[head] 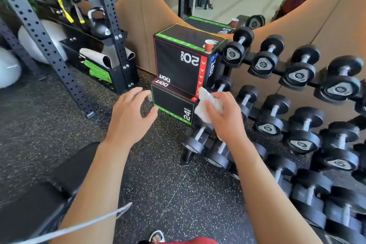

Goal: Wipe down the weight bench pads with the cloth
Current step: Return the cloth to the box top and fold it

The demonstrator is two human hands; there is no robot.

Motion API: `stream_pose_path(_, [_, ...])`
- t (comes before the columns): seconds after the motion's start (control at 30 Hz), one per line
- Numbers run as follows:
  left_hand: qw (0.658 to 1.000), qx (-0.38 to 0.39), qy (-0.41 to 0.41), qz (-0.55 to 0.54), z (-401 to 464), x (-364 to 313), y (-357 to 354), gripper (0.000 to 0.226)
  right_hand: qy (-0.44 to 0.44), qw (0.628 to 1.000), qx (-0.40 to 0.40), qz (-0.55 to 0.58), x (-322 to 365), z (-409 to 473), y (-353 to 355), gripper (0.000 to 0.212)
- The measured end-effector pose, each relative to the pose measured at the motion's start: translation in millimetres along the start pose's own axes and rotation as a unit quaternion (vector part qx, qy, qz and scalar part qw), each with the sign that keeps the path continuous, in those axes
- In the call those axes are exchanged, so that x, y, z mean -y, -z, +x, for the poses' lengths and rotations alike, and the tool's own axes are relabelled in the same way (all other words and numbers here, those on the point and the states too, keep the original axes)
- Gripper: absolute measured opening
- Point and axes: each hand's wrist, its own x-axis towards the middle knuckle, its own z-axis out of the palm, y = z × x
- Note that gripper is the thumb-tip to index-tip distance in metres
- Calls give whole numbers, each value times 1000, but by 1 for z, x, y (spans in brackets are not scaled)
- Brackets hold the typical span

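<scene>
A crumpled white cloth (pixel 208 105) is gripped in my right hand (pixel 223 117), held in the air in front of the stacked black boxes. My left hand (pixel 130 115) hovers beside it to the left, fingers spread and holding nothing. The black weight bench pad (pixel 65 172) lies low at the lower left, partly hidden by my left forearm; both hands are up and to the right of it, not touching it.
Two stacked black plyo boxes (pixel 182 65) with a red paper cup (pixel 209 45) on top stand straight ahead. A dumbbell rack (pixel 297 125) fills the right side. A black perforated rack upright (pixel 47 45) and storage shelf are at left. Speckled rubber floor (pixel 168 194) lies below.
</scene>
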Motion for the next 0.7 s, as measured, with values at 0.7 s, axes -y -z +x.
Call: stream_pose_path(0.7, [991, -58, 108, -42, 59, 176, 51, 54, 94, 989, 110, -26, 89, 118, -189, 20])
